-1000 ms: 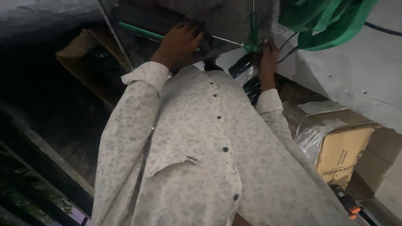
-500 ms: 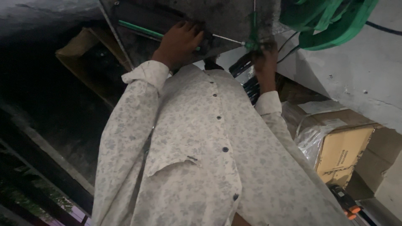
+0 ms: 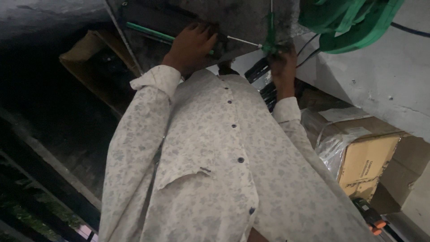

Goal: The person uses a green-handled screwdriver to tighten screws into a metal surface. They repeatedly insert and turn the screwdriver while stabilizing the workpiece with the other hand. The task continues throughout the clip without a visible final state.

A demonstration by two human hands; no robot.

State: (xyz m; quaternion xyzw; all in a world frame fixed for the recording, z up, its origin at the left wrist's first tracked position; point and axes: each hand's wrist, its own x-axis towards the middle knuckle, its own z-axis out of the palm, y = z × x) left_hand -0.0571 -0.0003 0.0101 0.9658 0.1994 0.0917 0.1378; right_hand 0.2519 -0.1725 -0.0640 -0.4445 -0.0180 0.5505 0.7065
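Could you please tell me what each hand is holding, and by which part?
The right hand grips a green screwdriver by its handle. The left hand presses the dark panel; any grip is unclear.

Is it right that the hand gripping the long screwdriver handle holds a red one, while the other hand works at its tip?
Not quite: the head view shows the screwdriver handle under the left hand is green, not red. The right hand is at its tip.
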